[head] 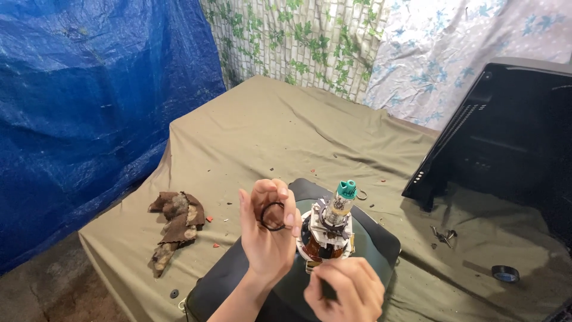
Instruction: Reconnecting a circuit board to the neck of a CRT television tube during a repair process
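Left hand (268, 229) pinches black ring (273, 216); right hand (344, 290) grips motor (329, 229) base.

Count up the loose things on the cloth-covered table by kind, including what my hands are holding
Black rubber ring, in left hand: 1
Coil assembly with green cap, by right hand: 1
Black monitor: 1
Black tape roll: 1
Brown rag: 1
Screw cluster: 1
Total: 6
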